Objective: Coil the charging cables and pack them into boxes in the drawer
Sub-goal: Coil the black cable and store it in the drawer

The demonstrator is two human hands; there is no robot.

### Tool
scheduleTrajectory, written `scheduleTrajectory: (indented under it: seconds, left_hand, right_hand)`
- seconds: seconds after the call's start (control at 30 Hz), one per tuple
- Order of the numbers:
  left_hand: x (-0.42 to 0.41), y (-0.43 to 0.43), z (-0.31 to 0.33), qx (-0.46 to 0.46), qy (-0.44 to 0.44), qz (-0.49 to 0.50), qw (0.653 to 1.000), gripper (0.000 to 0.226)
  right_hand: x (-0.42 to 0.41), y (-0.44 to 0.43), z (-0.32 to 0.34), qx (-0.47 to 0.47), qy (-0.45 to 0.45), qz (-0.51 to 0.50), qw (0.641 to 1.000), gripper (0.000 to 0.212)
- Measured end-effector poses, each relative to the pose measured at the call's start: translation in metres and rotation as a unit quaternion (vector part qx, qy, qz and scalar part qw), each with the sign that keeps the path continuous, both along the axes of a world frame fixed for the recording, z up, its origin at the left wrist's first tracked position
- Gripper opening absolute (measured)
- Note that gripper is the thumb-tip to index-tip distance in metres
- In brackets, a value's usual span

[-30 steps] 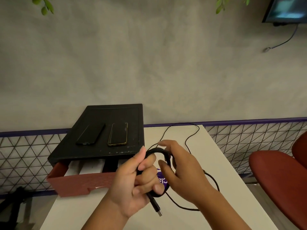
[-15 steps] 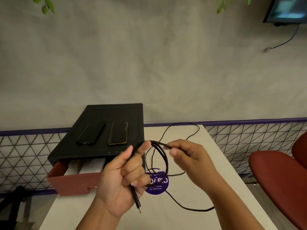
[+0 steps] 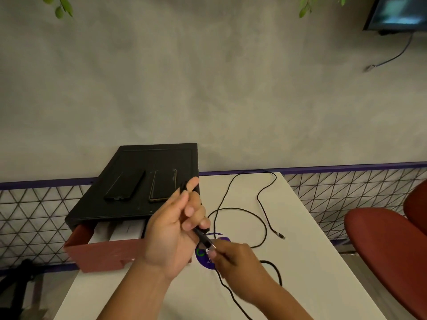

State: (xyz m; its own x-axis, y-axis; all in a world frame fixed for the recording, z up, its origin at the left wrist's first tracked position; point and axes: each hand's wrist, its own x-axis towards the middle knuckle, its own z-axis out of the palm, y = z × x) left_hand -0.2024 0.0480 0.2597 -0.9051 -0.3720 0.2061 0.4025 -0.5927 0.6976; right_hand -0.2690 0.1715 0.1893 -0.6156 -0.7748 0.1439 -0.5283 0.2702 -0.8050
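A long black charging cable (image 3: 263, 224) trails in loops over the white table (image 3: 312, 262), its small plug end lying free at the right. My left hand (image 3: 175, 229) grips a folded bunch of that cable above the table, fingers curled round it. The USB plug (image 3: 208, 243) sticks out below the fist. My right hand (image 3: 233, 259) pinches the cable right at that plug. A red drawer (image 3: 104, 254) stands pulled open under a black case (image 3: 138, 188), with white boxes (image 3: 117, 232) inside.
Two dark phones (image 3: 126, 185) lie on top of the black case. A purple round sticker (image 3: 208, 255) sits on the table under my hands. A red chair (image 3: 388, 250) stands at the right, a wire mesh fence behind the table.
My right hand dropped from the top of the loop down to the USB plug under my left fist. The open loop is now bunched tight in my left hand.
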Motion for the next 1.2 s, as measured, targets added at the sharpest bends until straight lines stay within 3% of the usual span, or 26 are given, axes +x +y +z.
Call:
scheduleTrajectory:
  seconds: [0.07,0.13,0.2,0.27,0.43,0.5,0.57,0.67,0.8,0.87,0.93,1.0,1.07,1.13,1.2]
  left_hand:
    - [-0.006,0.001,-0.007,-0.094,-0.050,0.044,0.993,0.043]
    - [-0.007,0.001,-0.012,-0.202,-0.085,0.083,0.972,0.039]
    - [-0.006,0.005,-0.012,-0.242,-0.090,0.105,0.960,0.039]
    - [-0.005,0.010,-0.007,-0.227,-0.080,0.108,0.965,0.038]
    - [-0.003,0.013,0.016,-0.041,-0.046,0.031,0.998,0.028]
    - [-0.005,0.012,0.016,-0.054,-0.056,0.039,0.996,0.028]
    - [-0.008,0.011,0.008,-0.128,-0.083,0.063,0.986,0.032]
    - [-0.011,0.009,-0.008,-0.339,-0.128,0.125,0.924,0.042]
    - [-0.009,0.006,-0.020,-0.590,-0.183,0.129,0.775,0.058]
    - [-0.005,0.005,-0.019,-0.685,-0.209,0.098,0.691,0.063]
    - [-0.003,0.003,-0.018,-0.723,-0.229,0.080,0.647,0.054]
    - [0.000,0.004,-0.014,-0.719,-0.235,0.049,0.652,0.037]
    - [0.002,0.007,-0.005,-0.686,-0.243,0.004,0.685,0.041]
    - [0.004,0.006,0.003,-0.648,-0.246,-0.035,0.720,0.054]
    - [0.006,0.004,0.011,-0.641,-0.240,-0.030,0.729,0.039]
  right_hand:
    - [0.007,-0.001,0.001,0.012,-0.001,0.030,0.999,0.013]
    - [0.008,0.000,0.002,0.025,0.012,0.055,0.998,0.016]
    - [0.007,0.002,0.004,0.041,0.034,0.073,0.996,0.017]
    - [0.006,0.002,0.004,0.057,0.046,0.075,0.995,0.020]
    - [0.008,0.000,0.000,0.050,0.077,0.028,0.995,0.022]
    - [0.012,-0.001,0.004,0.045,0.098,0.033,0.994,0.023]
    - [0.016,-0.001,0.010,0.056,0.123,0.056,0.989,0.026]
    - [0.020,0.000,0.019,0.053,0.154,0.085,0.983,0.029]
    - [0.015,0.008,0.029,0.035,0.213,0.083,0.973,0.023]
    - [0.007,0.012,0.035,0.009,0.232,0.074,0.970,0.017]
    - [-0.005,0.017,0.037,0.001,0.282,0.052,0.958,0.011]
    - [-0.016,0.021,0.035,-0.028,0.334,0.030,0.942,0.007]
    - [-0.027,0.024,0.036,-0.063,0.352,0.002,0.934,0.006]
    - [-0.038,0.028,0.039,-0.082,0.336,-0.044,0.937,0.003]
    - [-0.046,0.029,0.045,-0.093,0.294,-0.071,0.949,0.006]
